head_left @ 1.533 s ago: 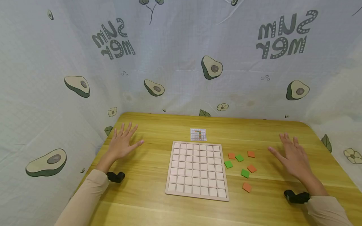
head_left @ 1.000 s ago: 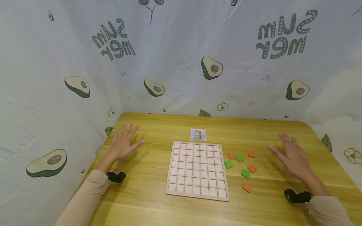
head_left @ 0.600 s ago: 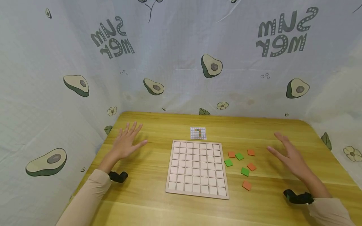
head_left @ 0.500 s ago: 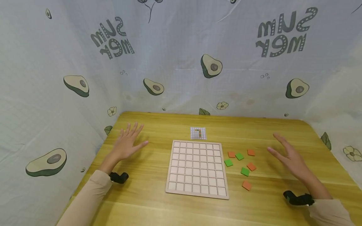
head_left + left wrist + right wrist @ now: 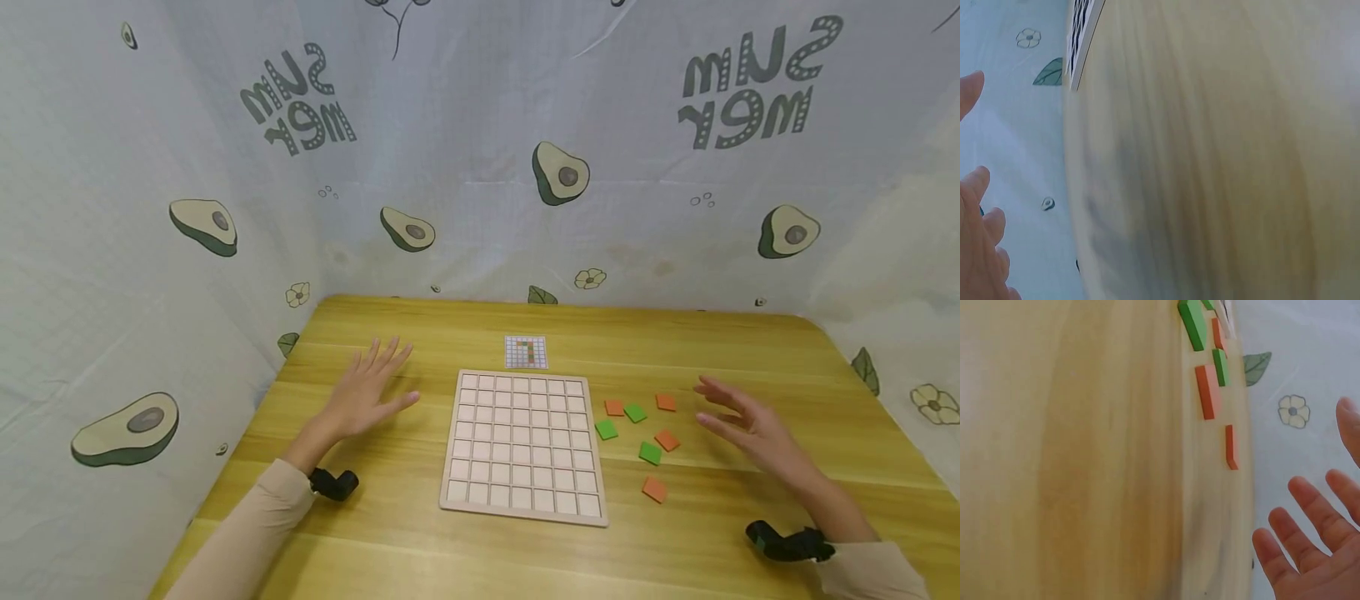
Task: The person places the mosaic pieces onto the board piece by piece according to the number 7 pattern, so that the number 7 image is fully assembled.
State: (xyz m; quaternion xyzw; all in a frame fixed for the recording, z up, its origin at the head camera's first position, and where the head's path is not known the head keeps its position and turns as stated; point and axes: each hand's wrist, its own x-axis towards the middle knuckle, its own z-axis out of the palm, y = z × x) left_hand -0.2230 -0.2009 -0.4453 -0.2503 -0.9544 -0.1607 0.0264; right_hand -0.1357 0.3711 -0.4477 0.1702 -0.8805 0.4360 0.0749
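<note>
A pale wooden grid board [image 5: 522, 447] lies in the middle of the table, its square cells all bare. My left hand [image 5: 362, 398] hovers over the table to the board's left, fingers spread, holding nothing. On the other side, several orange and green square tiles lie scattered beside the board, among them an orange tile [image 5: 667, 440] and a green tile [image 5: 650, 453]. My right hand [image 5: 761, 433] is just right of these tiles, its fingers relaxed and slightly bent, with nothing in it. In the right wrist view its fingers [image 5: 1314, 512] are extended apart from the tiles.
Behind the board lies a small printed card [image 5: 526, 352] with a grid and a few coloured squares. A white curtain [image 5: 480, 125] with avocado prints closes off the table's back and sides. Each wrist wears a black camera, such as the left camera [image 5: 335, 484].
My left hand has moved right and slightly nearer, toward the board. My right hand has moved left toward the tiles, its fingers bending a little. Board and tiles stay put.
</note>
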